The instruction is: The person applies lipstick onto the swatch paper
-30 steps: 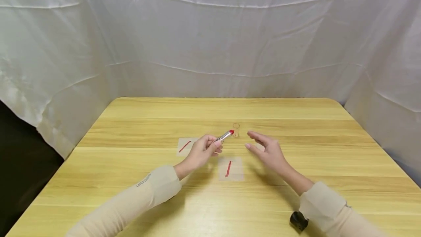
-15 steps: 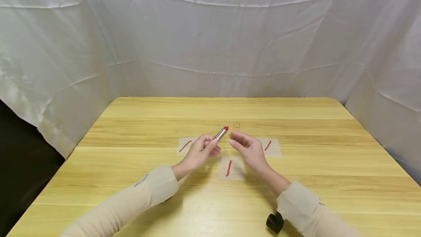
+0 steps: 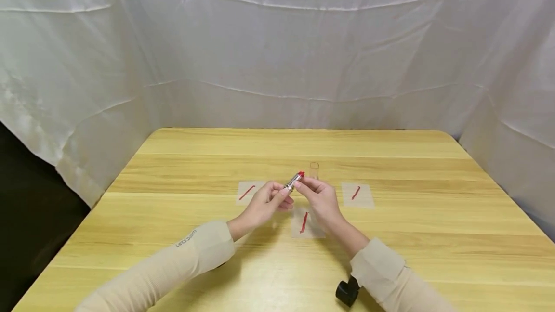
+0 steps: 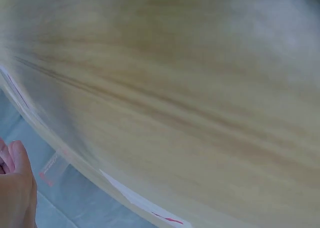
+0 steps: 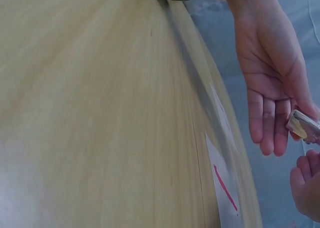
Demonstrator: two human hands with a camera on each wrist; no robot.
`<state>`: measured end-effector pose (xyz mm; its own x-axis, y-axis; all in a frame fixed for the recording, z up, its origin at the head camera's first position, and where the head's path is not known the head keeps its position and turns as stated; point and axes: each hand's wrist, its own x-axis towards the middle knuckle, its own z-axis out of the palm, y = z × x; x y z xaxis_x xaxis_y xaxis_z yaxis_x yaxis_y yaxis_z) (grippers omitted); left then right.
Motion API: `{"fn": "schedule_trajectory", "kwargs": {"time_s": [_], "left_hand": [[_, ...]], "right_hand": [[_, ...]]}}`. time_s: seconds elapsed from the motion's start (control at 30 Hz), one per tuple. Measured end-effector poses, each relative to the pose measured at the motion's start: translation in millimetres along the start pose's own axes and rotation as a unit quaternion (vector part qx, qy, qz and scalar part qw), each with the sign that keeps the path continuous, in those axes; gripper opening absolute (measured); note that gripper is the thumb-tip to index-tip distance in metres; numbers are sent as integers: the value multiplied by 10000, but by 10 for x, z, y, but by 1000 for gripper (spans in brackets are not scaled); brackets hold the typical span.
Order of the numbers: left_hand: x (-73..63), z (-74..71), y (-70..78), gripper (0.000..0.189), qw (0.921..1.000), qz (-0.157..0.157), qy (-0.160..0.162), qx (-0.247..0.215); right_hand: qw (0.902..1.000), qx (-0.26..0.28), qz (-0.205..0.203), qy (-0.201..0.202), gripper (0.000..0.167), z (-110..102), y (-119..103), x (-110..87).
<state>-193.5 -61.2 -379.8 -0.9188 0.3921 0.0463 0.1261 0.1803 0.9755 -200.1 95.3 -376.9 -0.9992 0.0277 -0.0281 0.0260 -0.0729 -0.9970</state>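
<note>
My left hand [image 3: 262,203] holds a silver lipstick [image 3: 294,182] by its base, with the red tip raised to the upper right. From the other side my right hand [image 3: 323,201] pinches the silver tube just below the red tip. In the right wrist view the left hand [image 5: 267,63] shows its palm, three fingers extended below the lipstick [image 5: 304,125]. At that view's right edge the right hand [image 5: 306,185] has curled fingers close to the tube. A clear cap [image 3: 314,171] stands on the table just behind the hands.
Three pale paper squares lie on the wooden table [image 3: 173,177]: a left one [image 3: 244,194], a middle one [image 3: 299,227] and a right one [image 3: 366,196]. Each bears a red stroke. A black wrist device [image 3: 347,293] hangs beneath the right sleeve. White cloth [image 3: 277,52] hangs behind.
My right hand has moved left from apart to the lipstick and now pinches its tube. The right paper square has come into view. The left hand has stayed nearly in place.
</note>
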Motion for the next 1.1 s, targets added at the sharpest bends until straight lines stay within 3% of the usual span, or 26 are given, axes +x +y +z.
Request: {"fn": "schedule_trajectory", "kwargs": {"time_s": [0.23, 0.43, 0.57, 0.73, 0.97, 1.1], "left_hand": [[-13, -26, -21, 32, 9996, -84, -277, 6], [-5, -27, -14, 29, 9993, -112, -175, 324], [6, -19, -19, 28, 9986, -19, 33, 525], [1, 4, 0, 26, 9982, -130, 363, 467], [-17, 88, 14, 22, 9911, -48, 1195, 580], [-18, 123, -2, 23, 9877, 119, 1467, 535]], "right_hand": [[9998, 98, 107, -138, 30, 2, -4, 8], [9979, 8, 69, -645, 30, -58, -48, 36], [9947, -186, -60, -1009, 32, -93, -76, 58], [9910, -418, -329, -1228, 31, -104, -109, 75], [9912, -435, -341, -1201, 31, -88, -125, 78], [9919, -526, -351, -1102, 29, -69, -132, 80]]}}
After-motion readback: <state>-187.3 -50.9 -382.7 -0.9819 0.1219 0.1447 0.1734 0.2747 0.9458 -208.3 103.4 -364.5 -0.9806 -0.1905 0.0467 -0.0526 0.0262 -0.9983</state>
